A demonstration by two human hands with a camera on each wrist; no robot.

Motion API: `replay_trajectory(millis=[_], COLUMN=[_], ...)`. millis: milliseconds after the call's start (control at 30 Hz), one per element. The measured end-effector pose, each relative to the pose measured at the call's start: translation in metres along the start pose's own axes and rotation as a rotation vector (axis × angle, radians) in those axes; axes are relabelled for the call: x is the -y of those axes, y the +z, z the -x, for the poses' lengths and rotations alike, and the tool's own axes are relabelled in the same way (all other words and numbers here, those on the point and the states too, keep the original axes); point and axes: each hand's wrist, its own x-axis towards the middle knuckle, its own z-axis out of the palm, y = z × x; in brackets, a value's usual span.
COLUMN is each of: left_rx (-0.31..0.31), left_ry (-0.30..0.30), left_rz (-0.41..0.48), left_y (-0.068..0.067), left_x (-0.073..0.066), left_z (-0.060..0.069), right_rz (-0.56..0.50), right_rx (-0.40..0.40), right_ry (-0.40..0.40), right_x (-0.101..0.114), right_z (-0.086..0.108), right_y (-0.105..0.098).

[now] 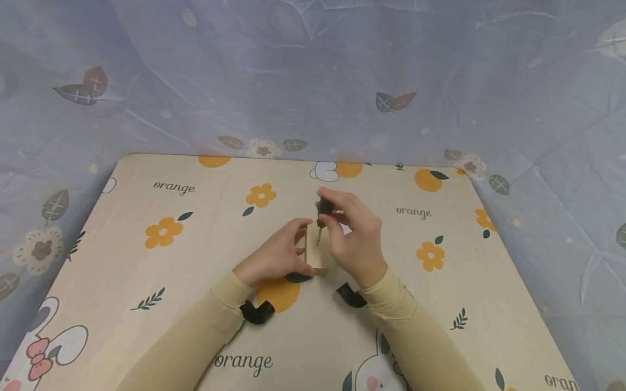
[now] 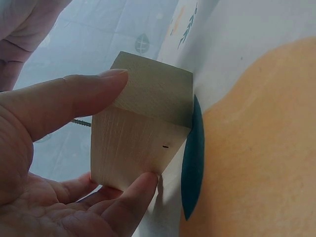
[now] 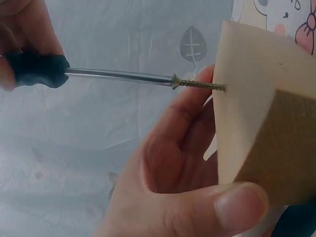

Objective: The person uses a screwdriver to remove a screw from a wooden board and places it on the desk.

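A light wooden block [image 2: 138, 143] stands on the patterned cloth, and my left hand [image 1: 281, 252] grips it between thumb and fingers. My right hand [image 1: 359, 233] holds a screwdriver [image 3: 118, 75] by its dark handle [image 3: 39, 69], above the block. The shaft's tip meets the head of a brass-coloured screw [image 3: 200, 84]. Most of the screw's threaded length shows outside the wood; its point is at the block's upper face. A small dark slot marks one side of the block in the left wrist view.
The table [image 1: 220, 217] is covered by a cream cloth printed with oranges, flowers and words. Dark straps show at both wrists, one a black curved piece [image 1: 257, 312] by the left sleeve. A grey-blue printed curtain [image 1: 313, 81] hangs behind the table and at its sides.
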Motion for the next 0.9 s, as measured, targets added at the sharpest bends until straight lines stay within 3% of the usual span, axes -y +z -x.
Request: replay_trajectory(millis=[467, 900], left_rx=[-0.002, -0.001], left_ry=[0.007, -0.001], left_rz=[-0.001, 0.009], left_y=[0.0, 0.0], left_x=[-0.0007, -0.0021], left_z=[-0.0001, 0.0004], right_rz=[0.004, -0.01], right_rx=[-0.041, 0.02], right_ry=[-0.046, -0.02], right_x=[-0.0036, 0.0005], right_z=[-0.0009, -0.0028], right_y=[0.0012, -0.002])
